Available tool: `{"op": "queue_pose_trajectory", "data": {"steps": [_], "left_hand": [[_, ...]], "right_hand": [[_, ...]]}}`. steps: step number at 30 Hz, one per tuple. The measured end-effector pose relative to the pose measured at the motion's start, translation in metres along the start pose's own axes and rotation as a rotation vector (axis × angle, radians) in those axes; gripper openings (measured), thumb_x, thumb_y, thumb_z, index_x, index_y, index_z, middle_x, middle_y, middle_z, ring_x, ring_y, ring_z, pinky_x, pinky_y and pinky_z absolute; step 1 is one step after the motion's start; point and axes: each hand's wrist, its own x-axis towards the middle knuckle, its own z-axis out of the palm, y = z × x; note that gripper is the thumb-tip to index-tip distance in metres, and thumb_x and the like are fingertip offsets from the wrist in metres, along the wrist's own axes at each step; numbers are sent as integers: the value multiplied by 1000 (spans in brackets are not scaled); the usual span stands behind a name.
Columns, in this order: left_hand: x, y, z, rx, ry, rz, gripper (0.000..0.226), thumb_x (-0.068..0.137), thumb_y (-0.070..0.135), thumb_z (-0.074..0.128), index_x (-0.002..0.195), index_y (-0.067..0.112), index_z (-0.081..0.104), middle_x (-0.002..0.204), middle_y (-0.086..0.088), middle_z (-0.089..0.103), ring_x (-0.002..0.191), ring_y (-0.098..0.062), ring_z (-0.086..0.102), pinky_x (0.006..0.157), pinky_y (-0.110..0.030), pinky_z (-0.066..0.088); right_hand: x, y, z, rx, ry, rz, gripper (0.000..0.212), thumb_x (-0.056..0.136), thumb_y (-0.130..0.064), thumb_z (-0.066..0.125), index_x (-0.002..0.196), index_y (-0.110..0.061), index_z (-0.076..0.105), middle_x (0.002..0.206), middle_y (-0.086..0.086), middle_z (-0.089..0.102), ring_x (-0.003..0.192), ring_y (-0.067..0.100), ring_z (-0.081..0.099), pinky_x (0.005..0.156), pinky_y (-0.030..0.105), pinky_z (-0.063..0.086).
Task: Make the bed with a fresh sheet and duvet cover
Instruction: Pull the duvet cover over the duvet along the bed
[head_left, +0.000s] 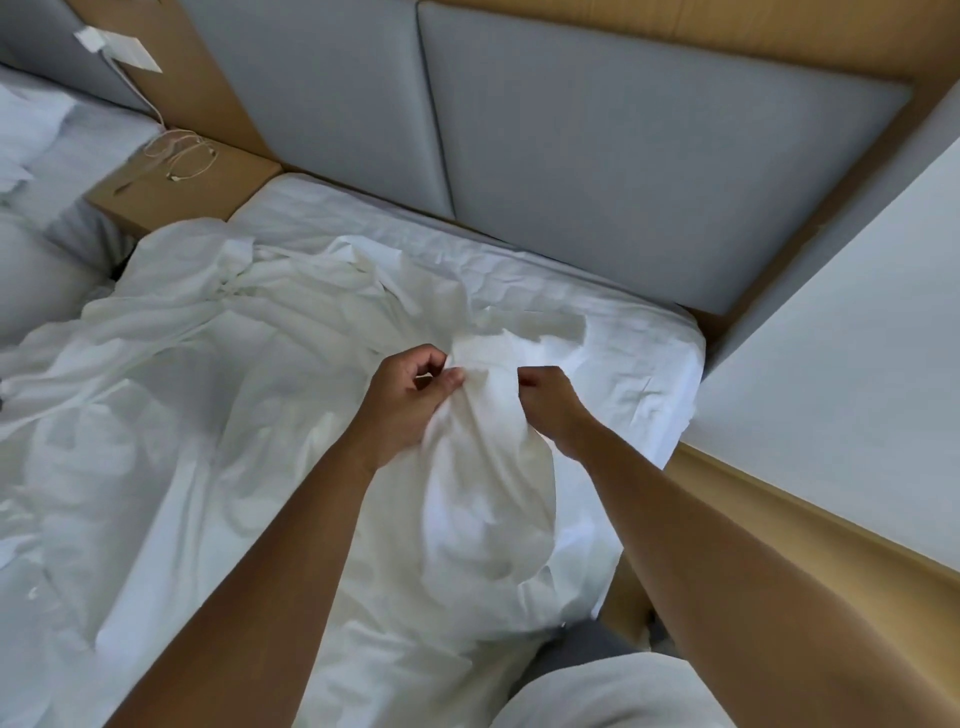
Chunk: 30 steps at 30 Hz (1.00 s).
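White duvet cover (208, 415) crumpled across bed (623, 332), one bunched part lifted near bed's right edge. Left grip (410, 395) pinches fold of it between thumb and curled fingers. Right grip (550, 405) curled closed round same bunch, just beside left. Grey padded headboard (623, 156) behind.

White duvet cover (260, 415), crumpled (deep folds), heaped across sheeted mattress (597, 322), near corner bunched upward

Left hand (405, 400) and right hand (550, 408) bare, forearms bare too, pale garment (613, 693) down at the bottom edge.
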Motion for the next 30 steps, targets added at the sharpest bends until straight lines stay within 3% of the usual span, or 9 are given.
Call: {"op": "queue_pose_trajectory", "data": {"steps": [2,4,7,10,13,18,24,27,30], "left_hand": [[-3,1,-3,-23,10,10,20,96,21,68,77,17,64,78,-15,64,65,-11,53,61,-21,44],[-3,1,-4,-11,26,21,22,96,22,69,75,21,62,74,-12,61,63,-11,51,61,-22,42],[1,2,-2,57,23,16,25,93,25,72,72,19,61,65,8,57,57,-9,47,60,-22,40],[0,4,4,125,57,-9,31,84,31,81,66,17,61,59,6,59,54,-9,52,59,-21,43],[-9,7,-3,64,119,-59,38,79,26,87,63,6,58,56,-11,60,47,-16,54,51,-24,44],[-60,-20,-21,15,72,-229,39,85,19,81,55,22,55,46,-6,56,39,-23,54,43,-26,45],[-69,-42,1,-40,126,-281,13,90,25,75,100,26,66,99,18,70,90,-1,68,72,-17,51],[-42,-37,26,-61,184,-274,21,88,6,69,103,21,68,93,3,74,91,-18,71,79,-37,58],[-27,-36,33,-209,173,-279,15,90,-2,66,96,12,70,92,-17,72,89,-32,70,85,-52,56]], "right_hand": [[-6,-6,-3,2,-281,132,22,76,-11,55,73,-23,72,60,-9,63,48,11,51,52,20,46],[-12,-5,-3,113,-376,269,19,78,-40,66,86,-25,74,75,-4,67,59,15,56,63,26,51],[-11,-2,1,391,-377,370,76,75,-88,53,106,-22,75,96,-3,72,83,16,66,81,29,53],[-18,-8,7,493,-270,311,64,97,-62,51,123,-7,69,121,19,70,113,29,67,107,43,47],[-20,-19,3,461,-55,182,53,102,-44,52,116,5,66,118,34,64,98,33,65,91,44,50],[-22,-32,6,236,62,19,40,102,-36,54,70,-12,54,63,-3,51,61,18,47,59,32,43],[-29,-44,19,-230,-129,-231,49,101,-35,56,66,-7,36,72,0,36,63,12,33,59,29,32],[-30,-42,9,245,-278,-89,33,90,-25,68,70,-4,52,79,-3,53,68,11,49,61,21,41],[-15,-6,-10,906,18,247,2,88,-8,64,86,-10,64,101,10,75,89,22,72,87,27,52]]}}
